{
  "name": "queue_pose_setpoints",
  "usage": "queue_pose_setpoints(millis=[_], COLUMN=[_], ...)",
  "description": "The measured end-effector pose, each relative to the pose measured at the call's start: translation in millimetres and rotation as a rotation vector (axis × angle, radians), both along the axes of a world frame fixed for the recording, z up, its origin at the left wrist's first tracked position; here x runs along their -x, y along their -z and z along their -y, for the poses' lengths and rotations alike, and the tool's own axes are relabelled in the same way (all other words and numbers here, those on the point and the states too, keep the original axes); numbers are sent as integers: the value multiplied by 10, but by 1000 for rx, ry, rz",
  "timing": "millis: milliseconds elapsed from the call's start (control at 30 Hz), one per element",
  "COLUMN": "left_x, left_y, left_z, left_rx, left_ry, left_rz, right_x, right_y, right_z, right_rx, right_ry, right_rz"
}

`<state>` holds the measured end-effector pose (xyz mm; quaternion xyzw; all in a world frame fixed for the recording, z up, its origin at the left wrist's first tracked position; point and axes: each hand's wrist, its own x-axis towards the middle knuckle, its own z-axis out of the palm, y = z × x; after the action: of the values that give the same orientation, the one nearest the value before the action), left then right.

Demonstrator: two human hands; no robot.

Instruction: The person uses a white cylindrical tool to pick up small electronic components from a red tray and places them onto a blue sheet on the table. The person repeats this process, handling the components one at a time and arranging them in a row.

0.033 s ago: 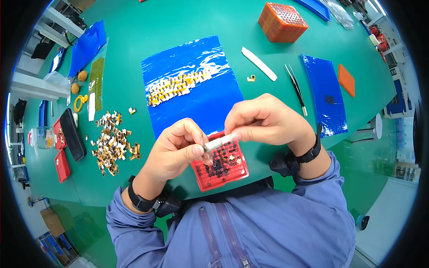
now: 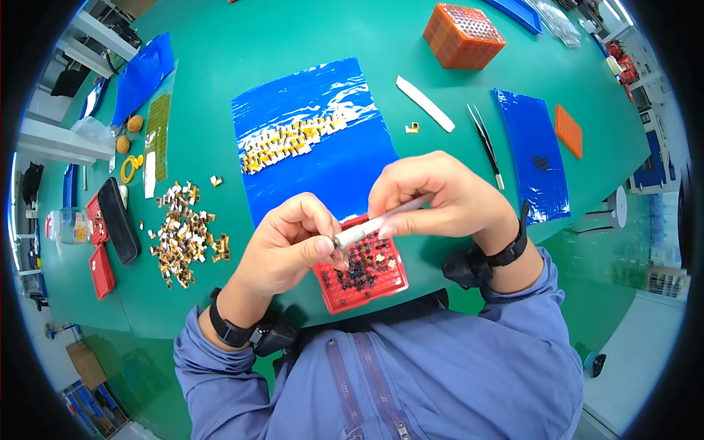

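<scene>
1. Pale strip (image 2: 352, 235): one, slim, whitish; held aslant in the air between both hands, over the far part of the red tray.
2. Left hand (image 2: 290, 238): thumb and forefinger pinching the strip's left end. A small dark bit shows at that tip; too small to tell what it is.
3. Right hand (image 2: 441, 196): thumb and curled fingers pinching the strip farther along, its greyish length running back across the palm side.
4. Red tray (image 2: 370, 298): one, on the worktop (image 2: 293, 33) beneath the hands; contains many small black parts (image 2: 357, 279) and a few pale pieces.
5. Blue sheet (image 2: 323, 180): beyond the hands; bears close-set rows of white-and-gold pieces (image 2: 290, 145).
6. Loose heap (image 2: 180, 246): similar pieces, left of the sheet.
7. Tweezers (image 2: 482, 143): one pair, lying unused to the right.
8. Step in hand, as judged: close two-handed handling of the strip, both ends steadied.
9. Next move, as judged: calls for a light, even pinch and the left tip kept steady.
</scene>
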<state>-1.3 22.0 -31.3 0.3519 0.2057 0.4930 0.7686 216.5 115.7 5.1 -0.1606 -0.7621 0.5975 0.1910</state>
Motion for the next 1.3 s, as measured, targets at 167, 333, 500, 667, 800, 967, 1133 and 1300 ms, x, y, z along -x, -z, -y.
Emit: queue_pose_setpoints(millis=[167,333,500,667,800,967,1133,1300], left_x=[8,-2,-10,-1,6,5,12,0], left_y=[1,-21,-26,-26,-27,-45,-61,-63], left_z=[5,6,17,23,20,38,42,49], left_rx=[-6,-24,-40,-36,-39,-44,-41,-44], left_ry=[-21,-32,-28,-29,-31,26,58,59], left_rz=[-25,-37,-51,-72,-84,-103,-136,-171], right_x=[-7,-31,-26,-23,-25,-41,-33,-91], right_y=[-103,-86,39,-14,-57,38,-93,-5], right_z=[5,4,2,-10,19,-20,1,-86], right_rx=[137,142,2,84,187,43,141,-20], right_ry=[2,-8,-29,-43,-17,-81,-77,-137], right_rz=[125,100,-32,-16,-5,-28,67,42])
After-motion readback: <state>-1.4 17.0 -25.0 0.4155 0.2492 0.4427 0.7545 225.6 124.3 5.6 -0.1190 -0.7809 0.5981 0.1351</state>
